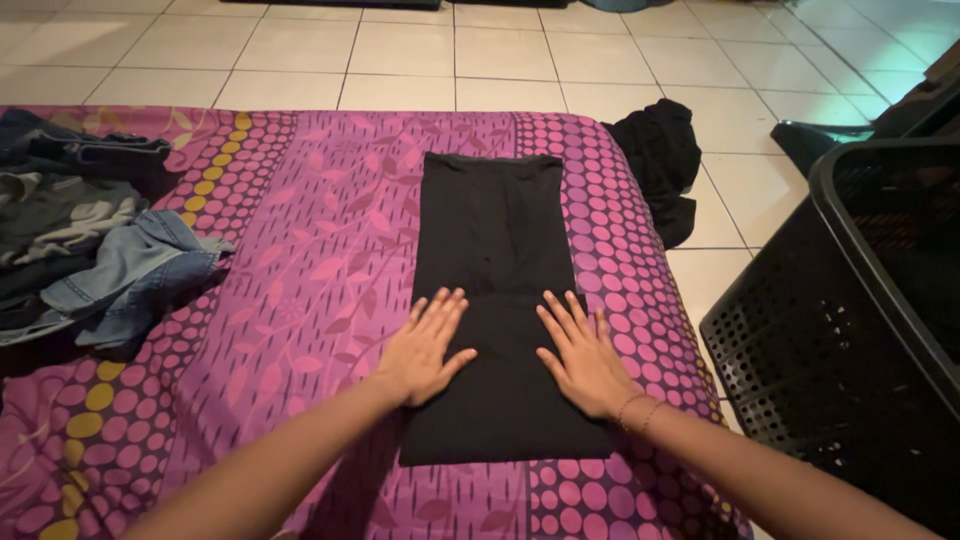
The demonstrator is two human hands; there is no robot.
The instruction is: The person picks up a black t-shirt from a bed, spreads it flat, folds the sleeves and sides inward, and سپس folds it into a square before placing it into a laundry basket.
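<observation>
Pale square floor tiles (400, 50) fill the top of the view, and below them a mattress under a purple sheet (300, 250), patterned with pink dots and leaf shapes, takes up most of the lower left and centre. At the middle of that sheet lies a black garment (495, 230), folded into a long narrow rectangle running from twelve o'clock down to six o'clock, its far end showing a waistband-like edge and its near end squared off close to the person. Both hands lie flat on the near half of this cloth. The left hand (425, 345) sits at about seven o'clock from the garment's middle, palm down, fingers straight and slightly spread, thumb out toward the right, its heel over the cloth's left edge; it grips nothing, only presses on the fabric. The right hand (585, 350) sits at about five o'clock from the garment's middle, likewise palm down with fingers extended and fanned a little, holding nothing; a thin bracelet (635, 408) circles its wrist. The two hands are near each other with a strip of black cloth between them. At nine o'clock, on the sheet's left side, a heap of denim and grey clothes (80, 240) lies rumpled. At two o'clock a crumpled black cloth (660, 160) rests on the floor beside the mattress corner. At four o'clock stands a black perforated laundry basket (820, 340) on the tiles.
</observation>
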